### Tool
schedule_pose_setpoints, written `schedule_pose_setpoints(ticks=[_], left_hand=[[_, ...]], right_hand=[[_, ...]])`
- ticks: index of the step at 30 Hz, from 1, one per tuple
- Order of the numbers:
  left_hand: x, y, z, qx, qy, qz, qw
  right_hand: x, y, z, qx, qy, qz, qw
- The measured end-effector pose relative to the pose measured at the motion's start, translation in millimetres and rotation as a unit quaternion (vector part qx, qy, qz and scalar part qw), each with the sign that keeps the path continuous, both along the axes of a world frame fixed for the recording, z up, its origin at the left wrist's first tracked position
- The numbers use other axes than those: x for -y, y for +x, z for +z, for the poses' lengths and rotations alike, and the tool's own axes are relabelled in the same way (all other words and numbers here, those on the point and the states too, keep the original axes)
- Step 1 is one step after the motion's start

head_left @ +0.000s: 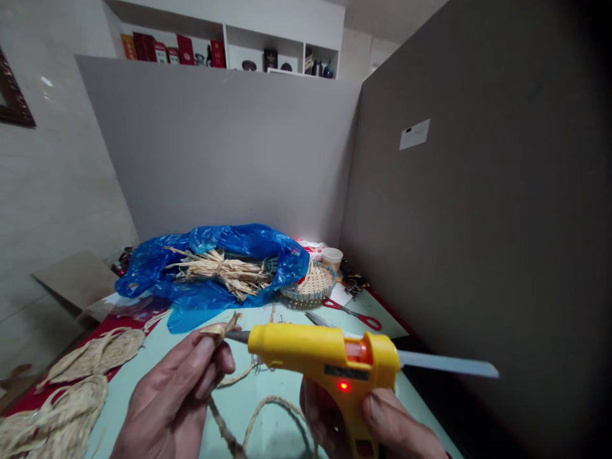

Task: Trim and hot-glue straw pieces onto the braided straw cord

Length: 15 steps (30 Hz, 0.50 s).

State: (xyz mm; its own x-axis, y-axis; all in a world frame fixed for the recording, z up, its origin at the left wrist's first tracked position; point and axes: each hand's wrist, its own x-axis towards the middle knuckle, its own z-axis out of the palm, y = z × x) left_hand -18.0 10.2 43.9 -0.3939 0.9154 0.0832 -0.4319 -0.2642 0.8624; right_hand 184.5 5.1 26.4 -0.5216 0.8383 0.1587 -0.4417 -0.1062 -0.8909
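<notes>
My right hand point(382, 421) is wrapped round the handle of a yellow hot glue gun point(301, 344). A red light glows on its side, and a pale glue stick point(449, 363) sticks out of its back end. My left hand point(176, 389) pinches a small folded piece of dry straw-coloured husk point(220, 330). The gun's dark nozzle point(238, 336) points left and meets the husk at my fingertips. Below the hands, a braided straw cord point(275, 400) curves across the pale green table mat point(268, 433).
Woven straw soles point(90, 357) lie at the left edge. Behind my hands are a blue plastic bag point(243, 236) with a husk bundle point(224, 271), a woven basket point(310, 287), a paper cup point(332, 256) and red-handled scissors point(354, 312). Grey partitions point(229, 140) stand behind and right.
</notes>
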Motion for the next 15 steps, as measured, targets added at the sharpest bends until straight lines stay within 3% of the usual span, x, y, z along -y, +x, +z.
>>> schedule_pose_setpoints(ticks=[6, 15], left_hand=[[-2.4, -8.7, -8.9, 0.027, -0.037, -0.020, 0.999], [-3.1, -2.6, 0.1, 0.107, -0.119, -0.005, 0.987]], right_hand=[[-7.5, -1.8, -2.1, -0.063, -0.028, 0.040, 0.997], [-8.7, 4.0, 2.3, -0.047, -0.037, 0.048, 0.997]])
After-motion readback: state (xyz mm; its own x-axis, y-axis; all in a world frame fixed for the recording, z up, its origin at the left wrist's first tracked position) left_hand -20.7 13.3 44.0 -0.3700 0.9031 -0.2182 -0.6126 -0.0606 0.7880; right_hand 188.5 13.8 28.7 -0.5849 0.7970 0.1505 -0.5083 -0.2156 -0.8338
